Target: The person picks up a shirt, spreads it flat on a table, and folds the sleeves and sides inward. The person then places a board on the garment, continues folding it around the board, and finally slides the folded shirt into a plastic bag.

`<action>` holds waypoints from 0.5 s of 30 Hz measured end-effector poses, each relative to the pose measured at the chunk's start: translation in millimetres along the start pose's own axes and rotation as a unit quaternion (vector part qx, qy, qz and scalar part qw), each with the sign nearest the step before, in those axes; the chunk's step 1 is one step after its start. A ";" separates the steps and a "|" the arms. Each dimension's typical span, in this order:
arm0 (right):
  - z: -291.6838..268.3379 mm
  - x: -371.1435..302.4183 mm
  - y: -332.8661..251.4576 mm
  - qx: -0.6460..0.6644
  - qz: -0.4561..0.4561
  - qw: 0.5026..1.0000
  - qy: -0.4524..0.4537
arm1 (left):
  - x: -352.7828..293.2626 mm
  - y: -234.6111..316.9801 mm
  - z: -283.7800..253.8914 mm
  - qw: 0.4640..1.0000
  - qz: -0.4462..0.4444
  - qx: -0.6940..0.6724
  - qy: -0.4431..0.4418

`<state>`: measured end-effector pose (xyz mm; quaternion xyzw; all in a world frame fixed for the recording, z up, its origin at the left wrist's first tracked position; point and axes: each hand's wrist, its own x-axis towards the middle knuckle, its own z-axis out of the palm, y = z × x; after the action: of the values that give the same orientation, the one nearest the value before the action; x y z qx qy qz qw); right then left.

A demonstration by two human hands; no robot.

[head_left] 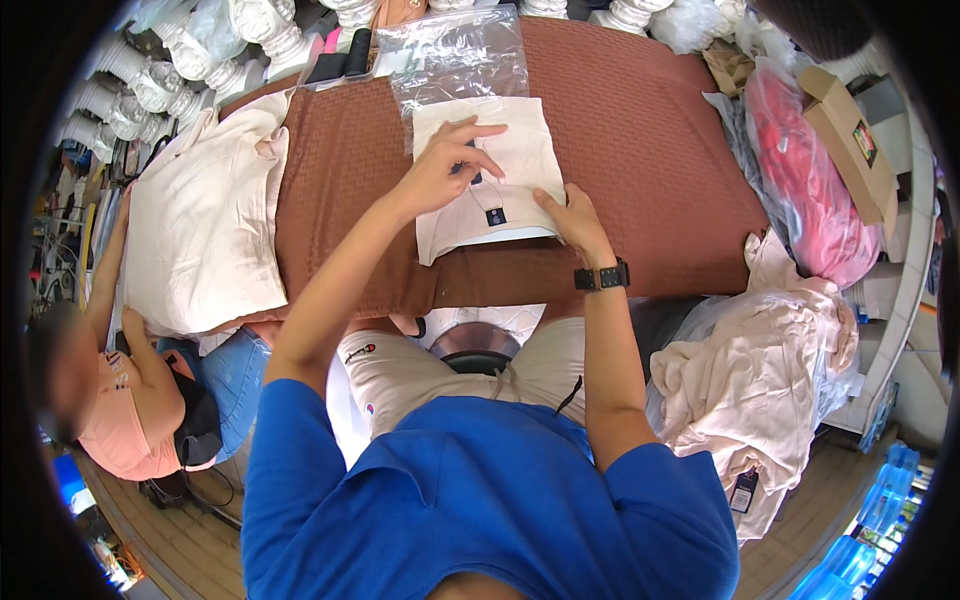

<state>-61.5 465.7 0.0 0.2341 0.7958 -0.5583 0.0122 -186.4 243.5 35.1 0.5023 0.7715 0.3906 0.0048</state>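
A folded cream garment lies on the brown-covered table in front of me, with a small dark tag hanging on a thin string near its near edge. My left hand is over its upper left part, fingers stretched and apart; a dark patch on the cloth is partly hidden beneath them. With my right hand I grip the garment's right edge, thumb on top and the other fingers mostly hidden. A pale flat sheet shows under the near edge. Just beyond, a clear plastic bag lies flat, touching the garment.
At the left, a person handles another cream garment on the brown tablecloth. A heap of cream garments is at my right. Behind it are a pink plastic-wrapped bundle and a cardboard box. A black pouch lies at the far edge.
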 end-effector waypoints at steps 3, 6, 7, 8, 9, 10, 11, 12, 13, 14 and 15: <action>0.3 -2.0 14.4 0.066 0.031 0.997 0.026 | -41.6 30.7 8.9 0.968 -0.147 0.068 0.192; 10.0 -3.3 21.5 0.125 0.015 0.992 -0.017 | -84.0 27.1 24.8 0.905 -0.369 -0.027 0.208; 13.4 -1.7 23.8 0.149 0.021 0.988 -0.023 | -97.0 19.0 35.5 0.869 -0.452 -0.087 0.185; 16.9 2.0 25.4 0.173 0.027 0.984 -0.028 | -105.3 6.9 46.8 0.872 -0.443 -0.084 0.191; 19.8 4.7 25.3 0.196 0.032 0.979 -0.032 | -109.4 -7.5 56.5 0.876 -0.433 -0.081 0.197; 21.7 5.4 25.2 0.200 0.021 0.979 -0.021 | -106.6 -12.6 57.5 0.880 -0.422 -0.078 0.201; 23.8 5.9 24.9 0.204 0.009 0.979 -0.010 | -104.5 -18.8 55.3 0.863 -0.441 -0.154 0.191; 23.9 6.7 26.1 0.207 -0.002 0.978 0.002 | -97.6 -19.1 50.4 0.841 -0.456 -0.229 0.178; 23.1 6.9 27.5 0.187 -0.014 0.982 0.009 | -93.0 -17.3 46.6 0.814 -0.468 -0.302 0.164; 22.0 6.7 28.9 0.167 -0.025 0.985 0.016 | -91.5 -13.8 43.0 0.812 -0.472 -0.309 0.149; 18.4 6.6 31.2 0.146 -0.035 0.988 0.025 | -84.8 1.5 34.8 0.810 -0.475 -0.317 0.131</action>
<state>-59.8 460.0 -36.3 0.2190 0.7133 -0.6630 -0.0615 -129.4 198.5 -20.8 -0.0122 0.7407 0.6243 0.2480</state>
